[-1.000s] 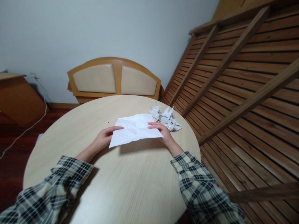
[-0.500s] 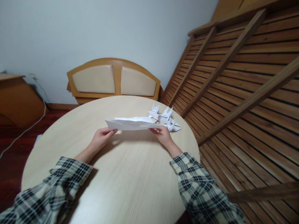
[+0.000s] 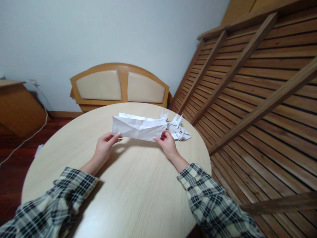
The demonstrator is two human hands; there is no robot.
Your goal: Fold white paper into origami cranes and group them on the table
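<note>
A creased white sheet of paper [image 3: 138, 127] is held up above the round table, its near face tilted toward me. My left hand [image 3: 106, 143] pinches its lower left corner between thumb and fingers. At the lower right corner my right hand [image 3: 168, 142] grips the sheet, thumb in front and fingers behind. Part of the sheet folds back behind the front face, so its far side is partly hidden. Just beyond my right hand lie several folded white paper figures [image 3: 176, 123] with pointed tips, grouped close together.
The pale wooden round table [image 3: 138, 185] fills the space under my arms. Behind it stands a headboard [image 3: 125, 84] with cream panels against the wall. A slatted wooden frame [image 3: 247, 96] leans on the right. A white cable [image 3: 37, 135] runs along the floor at left.
The sheet has tipped up, showing more of its creased front face. My right hand has moved slightly left and its thumb now shows on the front. The paper figures stay put.
</note>
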